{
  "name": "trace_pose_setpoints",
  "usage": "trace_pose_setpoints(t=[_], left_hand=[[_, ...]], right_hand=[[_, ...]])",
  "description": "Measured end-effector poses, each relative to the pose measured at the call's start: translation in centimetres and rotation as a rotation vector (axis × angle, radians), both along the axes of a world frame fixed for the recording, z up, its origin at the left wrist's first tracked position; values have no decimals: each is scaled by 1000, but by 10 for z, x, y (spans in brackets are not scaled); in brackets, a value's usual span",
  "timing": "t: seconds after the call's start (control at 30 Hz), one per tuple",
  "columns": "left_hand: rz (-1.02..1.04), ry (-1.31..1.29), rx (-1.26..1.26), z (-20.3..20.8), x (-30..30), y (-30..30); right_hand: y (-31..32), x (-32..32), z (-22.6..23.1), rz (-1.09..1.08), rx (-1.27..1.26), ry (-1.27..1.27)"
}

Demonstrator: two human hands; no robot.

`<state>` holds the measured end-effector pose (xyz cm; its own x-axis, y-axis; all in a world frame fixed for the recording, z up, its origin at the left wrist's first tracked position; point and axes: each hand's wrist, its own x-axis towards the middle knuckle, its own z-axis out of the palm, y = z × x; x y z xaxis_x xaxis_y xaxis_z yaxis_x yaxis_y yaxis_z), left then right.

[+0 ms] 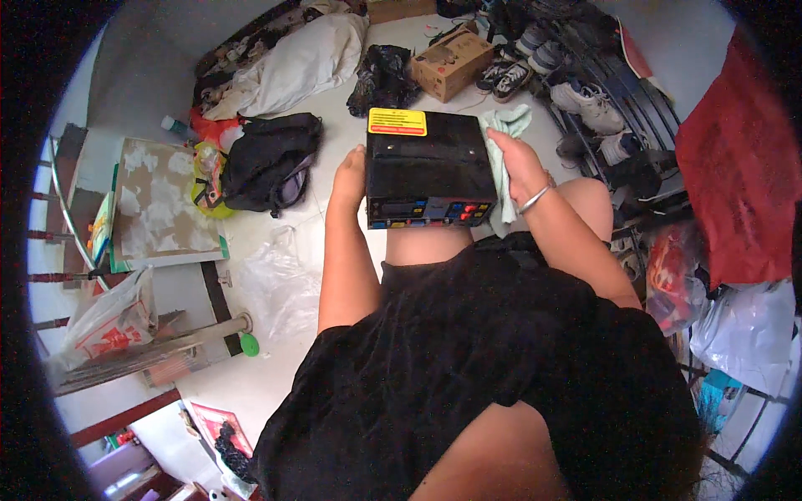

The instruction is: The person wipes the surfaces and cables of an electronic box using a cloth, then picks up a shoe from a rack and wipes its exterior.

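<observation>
Between my hands is a black box-shaped electronic device (430, 163), above my bare legs. A yellow and red label sits on its top at the far left corner, and the edge toward me carries red, blue and yellow buttons. My left hand (350, 178) presses against its left side, fingers mostly hidden behind that side. On the opposite side my right hand (520, 163) is closed around a pale green cloth (504, 194), which lies between the palm and the device. The cloth's ends hang out above and below that hand.
A shoe rack (622, 125) with several shoes stands on the right, beside a red cloth (739, 167). Ahead lie a cardboard box (452, 65) and a black plastic bag (383, 79). To the left are a black backpack (269, 163), a clear plastic bag (280, 280) and a stained board (167, 200).
</observation>
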<state>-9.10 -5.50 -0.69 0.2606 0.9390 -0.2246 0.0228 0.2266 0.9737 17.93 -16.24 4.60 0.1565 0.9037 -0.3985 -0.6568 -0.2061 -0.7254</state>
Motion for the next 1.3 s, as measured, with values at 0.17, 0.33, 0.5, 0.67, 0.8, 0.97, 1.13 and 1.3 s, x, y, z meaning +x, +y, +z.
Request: trace_pose_setpoints(t=[0.17, 0.33, 0.5, 0.67, 0.8, 0.97, 1.13, 1.3], left_hand=[[-79, 378, 125, 32, 3, -8], [34, 331, 158, 74, 13, -15], [-120, 123, 272, 99, 18, 11], [-234, 335, 269, 94, 29, 14], [-180, 350, 243, 100, 28, 3], [-196, 404, 201, 96, 38, 9], [-192, 545, 327, 102, 47, 7], [-211, 606, 323, 113, 51, 0]], right_hand=[[-3, -7, 14, -21, 112, -36], [-3, -9, 10, -85, 82, -277], [-4, -11, 15, -79, 87, -564], [-8, -9, 30, -132, 251, -970], [-22, -33, 88, -85, 426, -1104], [-36, -69, 93, 431, 946, -1728], [-38, -70, 89, 437, 928, -1825], [-18, -46, 80, 378, 788, -1788]])
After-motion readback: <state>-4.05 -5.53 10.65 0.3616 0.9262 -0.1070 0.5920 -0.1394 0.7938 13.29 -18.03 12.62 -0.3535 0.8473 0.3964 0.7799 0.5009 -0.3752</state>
